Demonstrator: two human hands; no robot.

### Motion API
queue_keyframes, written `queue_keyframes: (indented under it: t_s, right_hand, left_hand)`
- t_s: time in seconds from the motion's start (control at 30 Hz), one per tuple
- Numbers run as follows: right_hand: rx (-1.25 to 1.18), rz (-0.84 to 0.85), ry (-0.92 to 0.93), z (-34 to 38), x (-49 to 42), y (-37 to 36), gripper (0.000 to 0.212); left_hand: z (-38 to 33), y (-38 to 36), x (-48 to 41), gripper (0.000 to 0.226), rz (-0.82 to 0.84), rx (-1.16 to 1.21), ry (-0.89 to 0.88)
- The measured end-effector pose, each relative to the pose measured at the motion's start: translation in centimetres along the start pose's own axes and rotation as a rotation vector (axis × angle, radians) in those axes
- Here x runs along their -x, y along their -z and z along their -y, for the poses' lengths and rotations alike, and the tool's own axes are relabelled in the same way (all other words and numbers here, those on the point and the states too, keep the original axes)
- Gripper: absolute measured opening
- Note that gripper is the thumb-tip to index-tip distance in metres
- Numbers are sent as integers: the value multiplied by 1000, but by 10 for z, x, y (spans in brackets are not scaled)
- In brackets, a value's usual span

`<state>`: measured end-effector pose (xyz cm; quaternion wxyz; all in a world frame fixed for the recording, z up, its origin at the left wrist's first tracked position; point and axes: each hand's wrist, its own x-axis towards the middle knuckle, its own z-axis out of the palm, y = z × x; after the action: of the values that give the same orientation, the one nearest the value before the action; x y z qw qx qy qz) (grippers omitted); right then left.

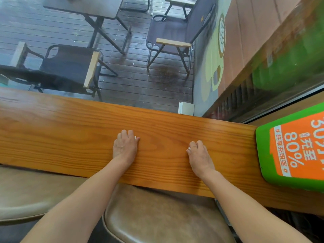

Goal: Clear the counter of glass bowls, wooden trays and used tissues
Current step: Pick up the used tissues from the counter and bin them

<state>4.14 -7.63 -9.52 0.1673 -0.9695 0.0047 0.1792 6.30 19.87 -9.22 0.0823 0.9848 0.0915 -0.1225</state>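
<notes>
A: Stools first, then: a tan cushioned stool sits left of the brown leather stool, and both tuck under the near edge of the wooden surface.

B: And the hands, taking that surface as the landmark?

A: Both rest on top of it, knuckles up, about midway across its depth. The left hand lies left of the surface's middle, fingers curled down onto the wood. A small bit of white tissue peeks out at its fingertips, so it is closed over that scrap, pressing it to the surface.

B: The other one?

A: The right hand lies further right on the same surface, well apart from the left. It is curled too, with a second white scrap showing at its thumb side. How much tissue sits under either palm I cannot tell.

B: What is at the right end of the surface?

A: A green device with an orange label stands there, printed with "80%".

B: Beyond the surface's far edge?

A: Dark wet decking, a folding chair to the left, a folding table behind it, and another folding chair further right.
</notes>
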Motion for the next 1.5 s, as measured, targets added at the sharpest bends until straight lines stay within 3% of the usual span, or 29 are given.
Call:
queue_keyframes:
  t_s: [0.13, 0.43, 0.7, 0.87, 1.1, 1.27, 1.5]
  right_hand:
    - [-67, -9, 13, 6, 2, 4, 17]
    - [-142, 17, -76, 15, 5, 6, 23]
    - [-333, 64, -231, 1, 31, 26, 18]
    - [-445, 1, -335, -21, 70, 45, 5]
    - [-465, -138, -467, -87, 171, 63, 18]
    - [-491, -255, -654, -148, 260, 61, 22]
    - [-572, -284, -808, -222, 347, 25, 25]
  left_hand:
    - [5, 2, 11, 27, 6, 12, -65]
    - [-12, 18, 25, 29, 115, 358, 7]
    - [-61, 26, 43, 11, 219, 347, -308]
    - [-119, 39, 57, 16, 276, 220, -525]
    - [-224, 39, 104, 39, 273, -78, -942]
    - [-299, 12, 166, 33, 390, -257, -1158]
    - [-369, -52, 265, 26, 566, -437, -1283]
